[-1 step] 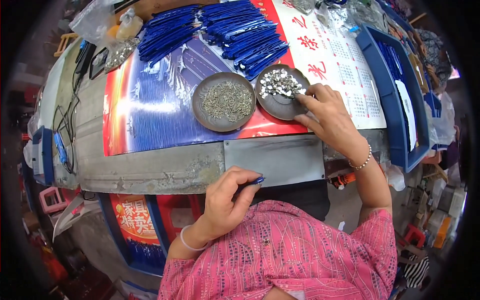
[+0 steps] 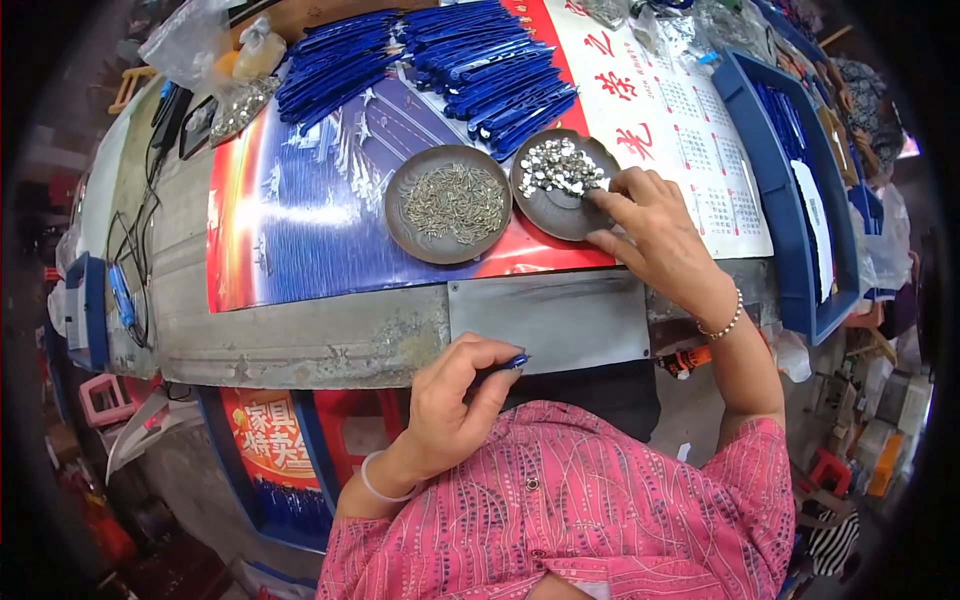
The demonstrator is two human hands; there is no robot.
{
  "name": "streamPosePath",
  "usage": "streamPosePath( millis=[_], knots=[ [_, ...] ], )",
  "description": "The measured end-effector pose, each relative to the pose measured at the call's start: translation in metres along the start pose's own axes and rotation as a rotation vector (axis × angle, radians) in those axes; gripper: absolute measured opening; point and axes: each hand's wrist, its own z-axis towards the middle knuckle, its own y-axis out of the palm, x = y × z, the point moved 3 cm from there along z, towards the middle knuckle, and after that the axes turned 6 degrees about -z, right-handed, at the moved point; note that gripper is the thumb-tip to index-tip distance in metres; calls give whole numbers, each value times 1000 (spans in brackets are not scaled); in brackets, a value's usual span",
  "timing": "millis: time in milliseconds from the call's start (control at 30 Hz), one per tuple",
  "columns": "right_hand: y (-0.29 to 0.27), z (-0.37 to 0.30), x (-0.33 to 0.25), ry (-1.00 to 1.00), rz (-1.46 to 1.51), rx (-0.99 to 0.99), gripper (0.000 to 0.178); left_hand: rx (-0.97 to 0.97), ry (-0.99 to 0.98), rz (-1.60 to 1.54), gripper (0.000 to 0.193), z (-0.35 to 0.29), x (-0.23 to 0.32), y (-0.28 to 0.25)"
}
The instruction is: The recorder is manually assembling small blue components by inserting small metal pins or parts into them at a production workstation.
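Observation:
My left hand (image 2: 455, 405) is closed around a slim blue piece (image 2: 516, 361), whose end pokes out between thumb and forefinger; the rest is hidden by the hand. Over the rim of the right brown dish (image 2: 565, 222) reaches my right hand (image 2: 655, 225). Its forefinger touches the edge of a heap of small shiny silvery pieces (image 2: 560, 167), while the thumb stays apart near the rim. Beside it stands another brown dish (image 2: 400, 225) filled with thin metal pins (image 2: 455, 203). Behind both dishes lie piles of long blue strips (image 2: 490, 70), resembling the piece in my left hand.
A printed poster (image 2: 300, 230) covers much of the worn grey table (image 2: 300, 340). To the right stands a blue crate (image 2: 835, 315) holding blue strips. Plastic bags (image 2: 240, 105) and a black cable (image 2: 140, 250) lie at left. Another blue crate (image 2: 225, 470) sits below the table edge.

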Motion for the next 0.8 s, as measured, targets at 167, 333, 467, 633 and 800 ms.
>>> streamPosePath(
  millis=[167, 333, 467, 633, 800],
  knots=[
    [5, 0, -4, -73, -10, -84, 35, 16, -48, -35, 19, -1, -2, 0],
    [3, -1, 2, -16, 158, -40, 35, -35, -23, -62, 15, -1, -6, 0],
    [1, 8, -5, -48, 130, -60, 36, -32, -37, -74, 15, 1, -7, 0],
    [9, 16, -12, -132, 59, -141, 39, -3, -49, -91, 15, 2, -8, -2],
    [11, 15, -14, -131, 75, -125, 31, 17, -116, -156, 16, -2, -13, -5]
  ],
)
